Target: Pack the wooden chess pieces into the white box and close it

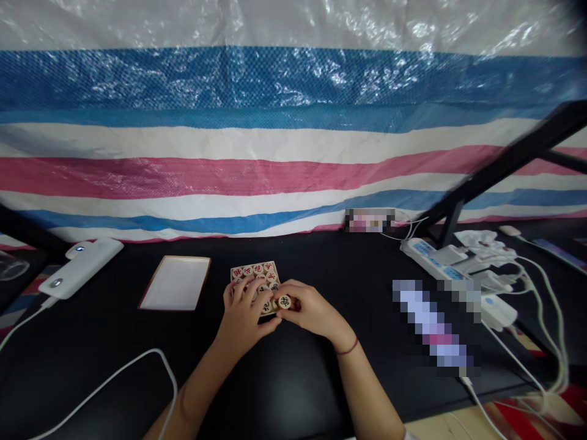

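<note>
A small box (277,273) packed with round xiangqi pieces lies on the black table. Red characters mark the pieces (257,269) in the back rows, while black ones mark a piece (266,307) near the front. Spread over the left side of the box, my left hand (245,305) has its fingers apart and resting on the pieces, hiding several of them. At the box's right front corner, my right hand (312,308) pinches a xiangqi piece (285,302) with a black character. Its thumb and fingertips are closed around that piece's edge.
An open box lid (177,284) with a white inside lies to the left. Farther left is a white device (82,269) with a cable. A power strip (433,260) with chargers and cables stands at the right, near a blurred phone-like object (431,324). A striped tarp (275,140) hangs behind.
</note>
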Tool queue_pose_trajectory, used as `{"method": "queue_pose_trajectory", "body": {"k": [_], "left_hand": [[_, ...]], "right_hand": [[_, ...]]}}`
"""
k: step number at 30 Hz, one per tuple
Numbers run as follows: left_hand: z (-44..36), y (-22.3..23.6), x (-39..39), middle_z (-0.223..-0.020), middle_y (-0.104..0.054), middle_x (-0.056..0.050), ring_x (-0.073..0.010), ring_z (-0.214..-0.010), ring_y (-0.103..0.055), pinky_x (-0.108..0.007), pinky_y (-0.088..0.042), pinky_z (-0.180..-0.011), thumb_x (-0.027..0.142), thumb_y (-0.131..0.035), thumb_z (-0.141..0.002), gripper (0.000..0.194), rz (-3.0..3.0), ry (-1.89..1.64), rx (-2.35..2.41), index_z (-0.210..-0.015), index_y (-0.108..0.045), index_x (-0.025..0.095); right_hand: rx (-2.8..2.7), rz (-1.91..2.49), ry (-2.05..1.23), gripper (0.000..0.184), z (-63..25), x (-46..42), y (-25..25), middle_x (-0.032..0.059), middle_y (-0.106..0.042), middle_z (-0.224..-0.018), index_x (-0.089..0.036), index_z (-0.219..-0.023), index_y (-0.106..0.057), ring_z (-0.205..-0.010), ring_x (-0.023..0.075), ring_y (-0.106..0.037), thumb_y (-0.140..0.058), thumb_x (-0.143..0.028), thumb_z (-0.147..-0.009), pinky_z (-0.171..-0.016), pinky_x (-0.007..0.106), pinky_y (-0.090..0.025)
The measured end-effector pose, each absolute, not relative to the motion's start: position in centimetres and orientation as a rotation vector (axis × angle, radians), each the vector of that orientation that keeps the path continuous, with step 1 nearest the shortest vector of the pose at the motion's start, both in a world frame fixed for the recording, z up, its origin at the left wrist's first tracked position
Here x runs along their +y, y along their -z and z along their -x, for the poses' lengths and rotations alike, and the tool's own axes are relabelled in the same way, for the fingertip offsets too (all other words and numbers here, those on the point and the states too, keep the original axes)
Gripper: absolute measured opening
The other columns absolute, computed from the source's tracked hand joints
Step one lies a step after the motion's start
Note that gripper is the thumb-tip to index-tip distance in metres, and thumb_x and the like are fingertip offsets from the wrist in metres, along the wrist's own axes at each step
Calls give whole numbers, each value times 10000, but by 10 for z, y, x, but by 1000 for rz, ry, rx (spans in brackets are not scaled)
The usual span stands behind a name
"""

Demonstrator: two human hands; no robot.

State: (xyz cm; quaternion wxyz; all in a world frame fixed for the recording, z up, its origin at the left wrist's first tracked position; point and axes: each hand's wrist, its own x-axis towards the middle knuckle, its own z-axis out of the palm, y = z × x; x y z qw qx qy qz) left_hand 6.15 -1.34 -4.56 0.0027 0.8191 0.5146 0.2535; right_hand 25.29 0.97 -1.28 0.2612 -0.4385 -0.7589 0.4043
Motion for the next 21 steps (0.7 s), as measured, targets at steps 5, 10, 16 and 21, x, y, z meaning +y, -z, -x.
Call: {"method": "queue_pose_trajectory", "body": {"k": [5, 10, 16, 21], "left_hand": [[-63, 47, -14, -1235, -625, -53, -327, -1180, -482, -525, -282, -1015, 484, -707, -735, 371, -2582, -782, 1599, -1074, -684, 333], [-62, 47, -14, -1221, -634, -31, -321, -1181, -487, -534, -273, -1021, 449, -718, -741, 316, -2607, -762, 1590, -1047, -693, 372], [-58, 49, -13, -1317, -584, -80, -340, -1235, -455, -568, -234, -1054, 435, -705, -748, 514, -2524, -695, 1689, -1233, -602, 300], [-53, 53, -15, -1401, -500, -124, -351, -1284, -418, -579, -271, -1037, 403, -686, -768, 560, -2506, -627, 1706, -1299, -555, 282]], "right_hand": [[-2025, 1223, -1065, 246, -261, 13, 18, 17, -579, -980, -236, -981, -679, -620, 80, -515, -638, -113, -772, -571, 211, -442], [-2001, 1180, -1093, 266, -260, 13, 17, 25, -568, -1001, -231, -953, -655, -688, 94, -550, -571, -54, -772, -594, 206, -460], [-1971, 1146, -1121, 250, -255, 11, 13, 25, -564, -991, -202, -917, -639, -647, 70, -549, -528, -38, -765, -595, 199, -465], [-2017, 1181, -1045, 217, -256, 10, 14, 1, -591, -846, -197, -895, -644, -671, 97, -552, -552, -52, -763, -625, 216, -456]]}}
